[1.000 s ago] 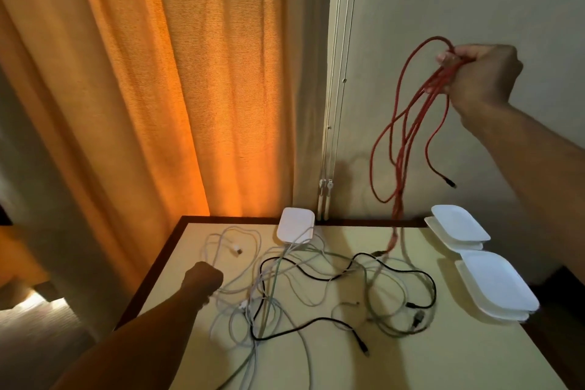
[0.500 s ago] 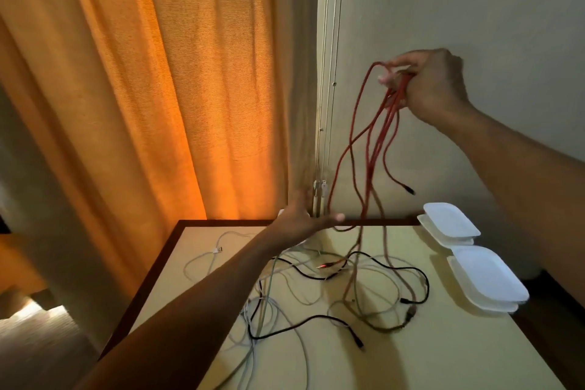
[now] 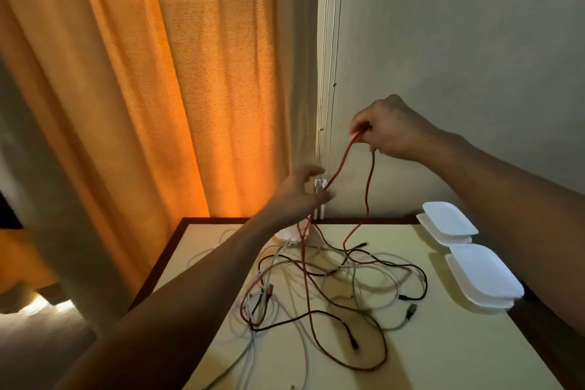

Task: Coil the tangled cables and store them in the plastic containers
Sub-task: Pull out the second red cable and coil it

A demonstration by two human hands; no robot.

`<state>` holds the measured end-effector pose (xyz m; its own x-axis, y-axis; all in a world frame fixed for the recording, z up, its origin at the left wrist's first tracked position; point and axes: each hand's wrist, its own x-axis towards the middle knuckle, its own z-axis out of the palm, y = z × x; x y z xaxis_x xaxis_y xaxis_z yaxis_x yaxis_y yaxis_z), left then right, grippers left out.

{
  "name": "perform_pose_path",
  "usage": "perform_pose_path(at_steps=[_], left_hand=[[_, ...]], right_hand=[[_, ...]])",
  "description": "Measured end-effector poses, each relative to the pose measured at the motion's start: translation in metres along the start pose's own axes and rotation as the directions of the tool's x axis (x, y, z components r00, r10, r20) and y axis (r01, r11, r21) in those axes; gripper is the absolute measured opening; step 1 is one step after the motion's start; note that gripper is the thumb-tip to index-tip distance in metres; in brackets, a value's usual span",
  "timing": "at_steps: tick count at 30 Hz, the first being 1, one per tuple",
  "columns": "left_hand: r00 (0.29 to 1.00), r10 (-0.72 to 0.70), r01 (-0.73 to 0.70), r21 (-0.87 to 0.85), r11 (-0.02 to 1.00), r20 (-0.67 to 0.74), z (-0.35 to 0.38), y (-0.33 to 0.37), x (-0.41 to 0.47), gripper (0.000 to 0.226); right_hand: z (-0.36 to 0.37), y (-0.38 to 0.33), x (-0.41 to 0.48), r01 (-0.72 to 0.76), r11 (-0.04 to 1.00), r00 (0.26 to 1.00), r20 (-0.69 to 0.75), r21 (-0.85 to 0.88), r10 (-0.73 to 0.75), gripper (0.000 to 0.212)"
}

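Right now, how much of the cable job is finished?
Done: nothing visible; no coil shows, and the white containers sit apart from the cables. In hand: the right hand pinches the red cable, the left hand beside it. Left: the black cable and others lie tangled on the table.

Motion-blurred: left hand (image 3: 300,191). Mostly hidden behind its forearm (image 3: 221,266): white container (image 3: 285,235) at 12 o'clock. Cut off at 6 o'clock: bench (image 3: 443,358), pale cables (image 3: 252,339).

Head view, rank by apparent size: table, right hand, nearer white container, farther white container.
1. table
2. right hand and nearer white container: look alike, unranked
3. farther white container, though it may only look smaller through distance
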<state>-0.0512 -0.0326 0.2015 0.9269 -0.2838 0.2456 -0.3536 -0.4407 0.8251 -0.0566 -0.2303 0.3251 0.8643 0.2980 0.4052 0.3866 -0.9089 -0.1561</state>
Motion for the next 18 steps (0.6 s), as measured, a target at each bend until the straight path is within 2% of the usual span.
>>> perform_pose_path(at_steps=[3, 5, 9, 11, 14, 15, 16, 17, 18], left_hand=[[0.989, 0.145, -0.146, -0.093, 0.985, -0.023, -0.008, 0.026, 0.005, 0.022], [0.984, 0.158, -0.171, -0.198, 0.965, -0.081, -0.017, 0.04, 0.005, 0.018], [0.954, 0.051, -0.198, -0.494, 0.847, -0.295, -0.049, 0.045, 0.002, 0.027], [0.932, 0.016, -0.237, -0.573, 0.784, -0.362, -0.066, 0.039, -0.002, 0.029], [0.855, -0.155, -0.251, -0.655, 0.713, -0.496, -0.091, 0.011, -0.005, 0.028], [0.815, -0.202, -0.216, -0.609, 0.763, -0.543, -0.1, -0.004, -0.004, 0.029], [0.791, -0.214, -0.124, -0.492, 0.862, -0.573, -0.107, -0.019, -0.003, 0.029], [0.802, -0.207, 0.026, -0.313, 0.949, -0.561, -0.112, -0.034, -0.001, 0.028], [0.844, -0.206, 0.172, -0.113, 0.979, -0.496, -0.113, -0.047, 0.0, 0.024]], right_hand=[[0.003, -0.012, -0.001, 0.055, 0.998, 0.998, -0.037, 0.0, -0.055, 0.023], [-0.001, -0.01, -0.002, 0.089, 0.996, 0.993, -0.08, -0.007, -0.089, 0.021], [-0.006, 0.027, -0.006, 0.054, 0.995, 0.982, -0.184, 0.078, -0.039, 0.017], [-0.004, 0.042, -0.009, 0.031, 0.999, 0.984, -0.177, 0.032, -0.025, 0.017], [0.001, 0.055, -0.014, -0.025, 0.999, 0.984, -0.175, 0.021, 0.029, 0.016], [0.002, 0.057, -0.016, -0.054, 0.997, 0.98, -0.189, 0.061, 0.065, 0.016], [0.002, 0.058, -0.018, -0.076, 0.992, 0.974, -0.203, 0.104, 0.096, 0.015], [0.002, 0.057, -0.019, -0.087, 0.985, 0.97, -0.211, 0.147, 0.117, 0.015], [0.002, 0.054, -0.02, -0.084, 0.979, 0.969, -0.213, 0.185, 0.123, 0.015]])
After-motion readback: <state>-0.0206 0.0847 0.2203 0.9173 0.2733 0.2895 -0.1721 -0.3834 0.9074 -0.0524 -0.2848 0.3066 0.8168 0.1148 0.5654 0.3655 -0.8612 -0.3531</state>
